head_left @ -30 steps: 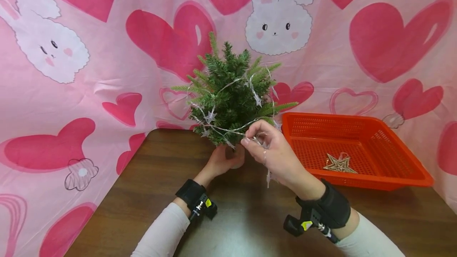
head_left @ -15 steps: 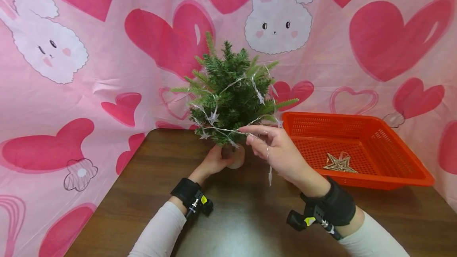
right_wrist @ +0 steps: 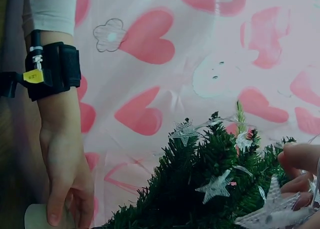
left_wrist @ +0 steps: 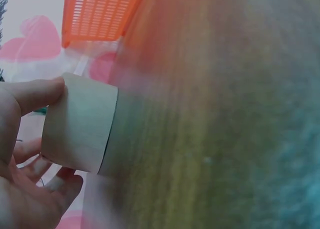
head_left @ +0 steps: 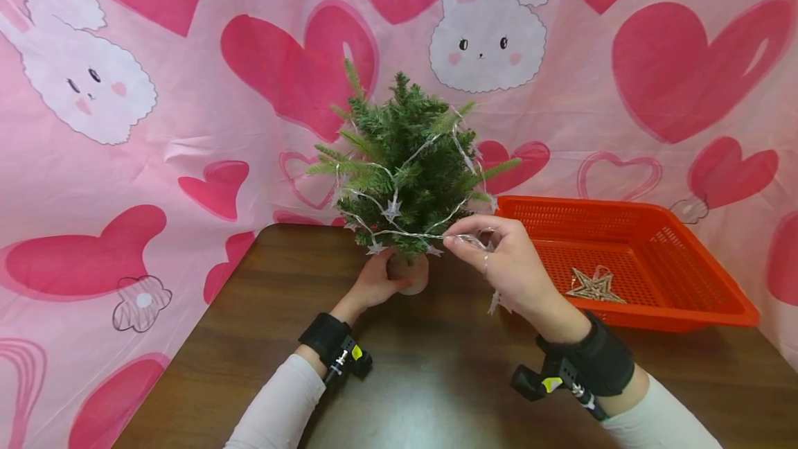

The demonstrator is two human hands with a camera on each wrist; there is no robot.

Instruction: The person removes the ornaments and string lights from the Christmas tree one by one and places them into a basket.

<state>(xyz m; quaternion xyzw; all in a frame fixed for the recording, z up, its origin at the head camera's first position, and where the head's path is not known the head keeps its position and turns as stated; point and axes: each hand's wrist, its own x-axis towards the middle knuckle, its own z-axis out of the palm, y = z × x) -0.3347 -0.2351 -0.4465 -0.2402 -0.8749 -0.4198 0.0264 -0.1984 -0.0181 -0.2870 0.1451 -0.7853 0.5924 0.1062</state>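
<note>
String lights (head_left: 391, 210) loop round the small tree (head_left: 433, 179) on the table (head_left: 249, 310). Leftmost, the left hand (head_left: 373, 284) curls around its base (head_left: 415, 277); farther right, the right hand (head_left: 510, 262) pinches the lights between thumb and finger (more dangles beneath), near the orange basket (head_left: 661, 317). Winding seems the step in hand; the next move probably calls for feeding out slack.
</note>
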